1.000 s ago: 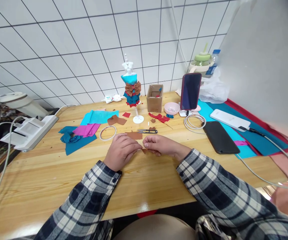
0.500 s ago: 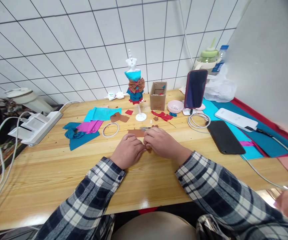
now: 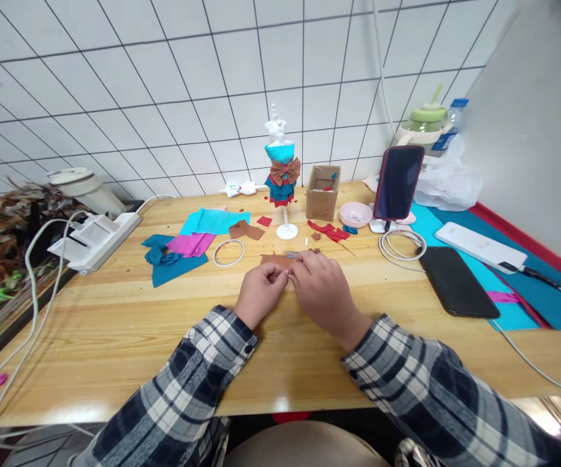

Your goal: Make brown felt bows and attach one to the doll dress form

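Note:
My left hand (image 3: 261, 290) is closed in a pinch, its thumb and forefinger meeting the fingertips of my right hand (image 3: 323, 288). The right hand is closed too, knuckles up. Whatever lies between the fingertips is too small and hidden to name. Just beyond the hands lies a flat brown strip (image 3: 271, 259) of paper or cloth. Small scissors (image 3: 290, 254) rest on it, partly covered by the right hand. Farther back stands a white dress-form stand (image 3: 286, 231) wearing a cyan top, a brown bow (image 3: 285, 171) and a teal ruffled skirt with red trim.
Cyan (image 3: 214, 221), magenta (image 3: 191, 244) and teal (image 3: 178, 269) sheets lie left, beside a white ring (image 3: 228, 253). A cardboard box (image 3: 322, 202), pink bowl (image 3: 355, 214), red scraps (image 3: 331, 231) and upright phone (image 3: 399, 183) stand behind. A black phone (image 3: 458, 282) and cable lie right.
The view has shifted, so the scene sits farther right. The left hand has turned so its thumb and forefinger show. The brown bit below the fingertips is no longer visible.

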### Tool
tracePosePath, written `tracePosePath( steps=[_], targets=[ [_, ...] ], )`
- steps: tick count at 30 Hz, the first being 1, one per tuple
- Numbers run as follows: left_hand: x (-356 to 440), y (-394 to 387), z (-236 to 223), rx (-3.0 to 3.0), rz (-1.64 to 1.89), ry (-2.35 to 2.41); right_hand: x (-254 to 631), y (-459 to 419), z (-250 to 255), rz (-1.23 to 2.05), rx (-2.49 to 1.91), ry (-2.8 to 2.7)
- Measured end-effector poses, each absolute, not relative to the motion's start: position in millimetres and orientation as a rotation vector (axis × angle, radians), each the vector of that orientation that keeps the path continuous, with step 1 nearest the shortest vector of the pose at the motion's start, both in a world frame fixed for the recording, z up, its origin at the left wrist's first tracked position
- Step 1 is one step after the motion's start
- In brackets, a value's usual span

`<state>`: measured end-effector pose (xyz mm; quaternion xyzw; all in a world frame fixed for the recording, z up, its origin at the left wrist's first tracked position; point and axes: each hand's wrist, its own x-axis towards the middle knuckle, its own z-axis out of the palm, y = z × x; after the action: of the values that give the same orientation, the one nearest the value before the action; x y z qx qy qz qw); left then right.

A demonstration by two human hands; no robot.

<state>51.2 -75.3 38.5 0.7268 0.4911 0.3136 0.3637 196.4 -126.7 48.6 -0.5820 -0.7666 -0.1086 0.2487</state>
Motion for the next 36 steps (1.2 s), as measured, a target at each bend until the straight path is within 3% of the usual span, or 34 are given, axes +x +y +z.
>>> tracePosePath(
  steps=[5, 10, 24, 36],
  targets=[
    [55, -78, 39, 1.266, 0.911, 1.015, 196, -129, 55, -0.319, -1.569, -1.997],
    [54, -82, 41, 0.977, 0.891, 0.828, 197, -127, 52, -0.062, -1.502, -1.799],
    [49, -80, 41, 0.828, 0.799, 0.765, 212, -107, 35, 0.771, -1.36, -1.382],
    [46, -78, 39, 0.745, 0.66, 0.715, 210, -108, 35, 0.937, -1.342, -1.315]
  ],
)
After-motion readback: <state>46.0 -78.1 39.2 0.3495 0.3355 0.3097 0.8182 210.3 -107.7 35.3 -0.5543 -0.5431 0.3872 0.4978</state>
